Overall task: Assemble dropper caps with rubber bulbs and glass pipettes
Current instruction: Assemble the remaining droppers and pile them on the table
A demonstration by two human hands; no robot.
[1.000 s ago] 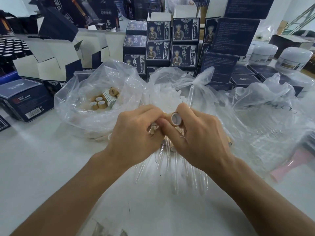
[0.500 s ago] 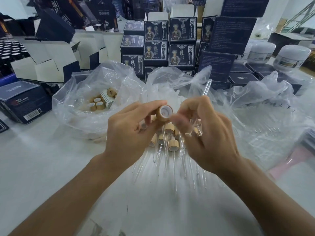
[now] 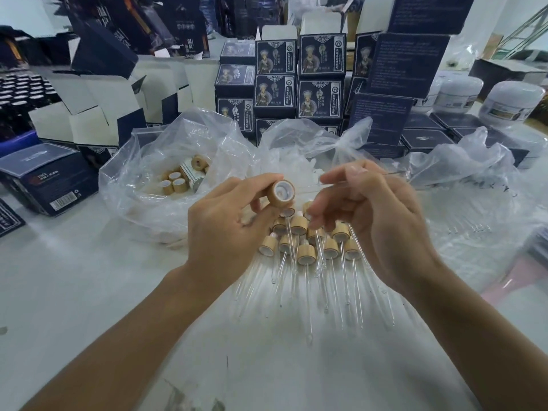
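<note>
My left hand (image 3: 225,229) pinches a bamboo-coloured dropper cap (image 3: 281,192) with its white open end turned toward the right. My right hand (image 3: 373,215) pinches a thin glass pipette (image 3: 308,188) that lies nearly level, its near tip just at the cap's opening and its far end sticking out past my fingers to the right. Below my hands, several finished droppers (image 3: 305,247) lie in a pile on the white table (image 3: 89,292), caps at the top and glass tubes fanned toward me.
A clear bag of loose bamboo caps (image 3: 184,176) sits at the left behind my hands. Another clear bag (image 3: 296,161) holds white bulbs, and a bag with glass pipettes (image 3: 474,221) spreads to the right. Dark blue boxes (image 3: 296,84) and white jars (image 3: 510,105) crowd the back.
My hands have moved apart and risen. The cap passed from between both hands to my left fingers, and the pipette in my right hand swung from upright down to nearly level, pointing at the cap.
</note>
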